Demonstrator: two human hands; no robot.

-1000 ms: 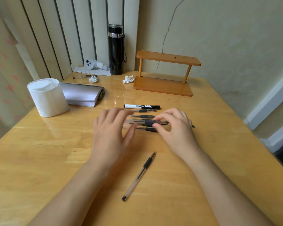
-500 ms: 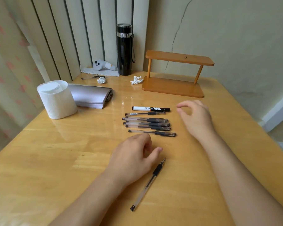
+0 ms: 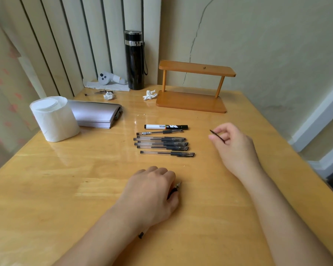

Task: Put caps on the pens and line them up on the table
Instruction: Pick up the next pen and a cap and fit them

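Note:
Several capped pens lie in a row (image 3: pixel 162 144) on the wooden table (image 3: pixel 46 189), with a white-and-black marker (image 3: pixel 165 127) at the far end of the row. My left hand (image 3: pixel 150 194) is closed over an uncapped clear pen (image 3: pixel 176 187) nearer to me; only its tip and black grip show past my fingers, and its tail end peeks out under my wrist. My right hand (image 3: pixel 233 148) hovers to the right of the row and pinches a thin dark pen cap (image 3: pixel 216 135) between thumb and fingers.
A toilet paper roll (image 3: pixel 54 118) and a silver pouch (image 3: pixel 96 116) stand at the left. A wooden two-tier stand (image 3: pixel 192 100), black flask (image 3: pixel 134 60), crumpled tissues (image 3: pixel 150 95) and a white controller (image 3: pixel 110 78) sit at the back. The table's right edge drops off beside my right forearm.
Both hands left the pen row. My left hand came back and closed over the loose uncapped pen. My right hand swung right and now holds a dark cap.

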